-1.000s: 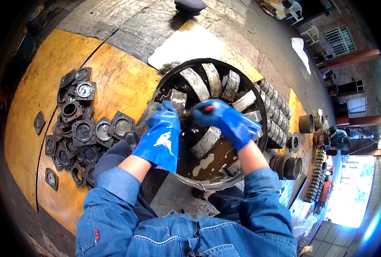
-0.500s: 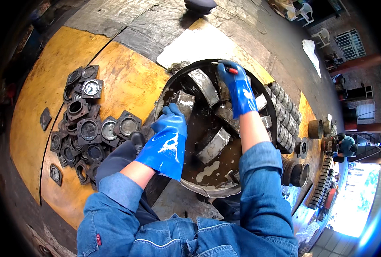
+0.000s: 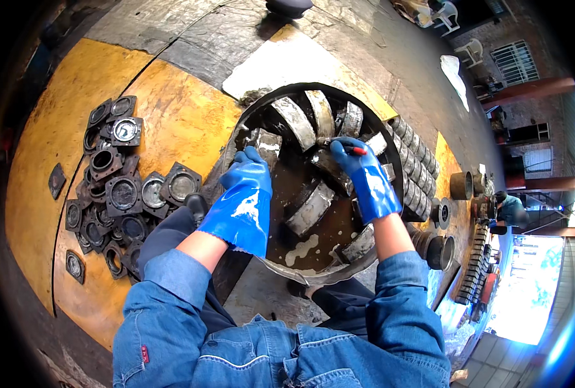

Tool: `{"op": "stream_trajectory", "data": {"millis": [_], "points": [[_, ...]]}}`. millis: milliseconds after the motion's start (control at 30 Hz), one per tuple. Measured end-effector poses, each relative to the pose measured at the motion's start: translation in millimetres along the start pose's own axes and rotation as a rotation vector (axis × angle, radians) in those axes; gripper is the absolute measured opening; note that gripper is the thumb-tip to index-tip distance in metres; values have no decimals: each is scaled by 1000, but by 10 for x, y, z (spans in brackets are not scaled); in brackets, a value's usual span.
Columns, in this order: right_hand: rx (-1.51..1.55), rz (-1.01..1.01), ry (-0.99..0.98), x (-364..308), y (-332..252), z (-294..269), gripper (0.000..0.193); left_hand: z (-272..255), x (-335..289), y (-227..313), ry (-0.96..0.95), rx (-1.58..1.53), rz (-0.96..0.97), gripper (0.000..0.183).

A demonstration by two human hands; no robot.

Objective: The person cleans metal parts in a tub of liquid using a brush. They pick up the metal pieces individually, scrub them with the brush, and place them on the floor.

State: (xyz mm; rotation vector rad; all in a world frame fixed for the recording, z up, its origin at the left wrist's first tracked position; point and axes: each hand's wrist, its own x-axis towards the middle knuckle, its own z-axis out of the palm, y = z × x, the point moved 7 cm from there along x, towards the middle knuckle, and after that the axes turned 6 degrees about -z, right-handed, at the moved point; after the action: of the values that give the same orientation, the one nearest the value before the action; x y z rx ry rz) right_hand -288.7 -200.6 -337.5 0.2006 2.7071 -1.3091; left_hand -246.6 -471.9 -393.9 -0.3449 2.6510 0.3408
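Note:
A wide round tub [image 3: 313,280] of murky brown liquid stands in front of me with several curved grey metal pieces in it. My left hand [image 3: 247,171], in a blue rubber glove, closes its fingers on the near end of a curved metal piece [image 3: 268,145] at the tub's left side. My right hand [image 3: 355,161], gloved alike, grips a slim tool with a red and black handle [image 3: 354,150]. That tool points left over the middle of the tub; its working end is too small to make out. Another curved piece [image 3: 310,208] lies half in the liquid below it.
Left of the tub, square metal flanges [image 3: 124,194] with round openings are heaped on yellow boards [image 3: 171,97]. Rows of stacked metal rings [image 3: 416,171] stand along the tub's right side, with larger cylinders [image 3: 438,252] nearer me. A person [image 3: 510,210] is far right.
My right hand with the tool has come down toward me from the tub's far rim to its middle, uncovering metal pieces there. My left hand stays at the same piece.

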Motion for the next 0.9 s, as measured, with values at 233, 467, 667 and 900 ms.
{"op": "stream_trajectory", "data": {"millis": [233,467,667,900], "points": [[-129,155,449,223,-533,-474,29,-76,-52,49,-48,53,-5,61],[-6,216,295,79,-139,-239,31,-61,-93,48,-33,49,20,62],[-14,-136,-190,-285,-559,128,29,-71,-91,27,-20,36,18,63],[-960,-254,-777,-177,29,1574,22,-103,-103,79,-14,58,44,64]]}}
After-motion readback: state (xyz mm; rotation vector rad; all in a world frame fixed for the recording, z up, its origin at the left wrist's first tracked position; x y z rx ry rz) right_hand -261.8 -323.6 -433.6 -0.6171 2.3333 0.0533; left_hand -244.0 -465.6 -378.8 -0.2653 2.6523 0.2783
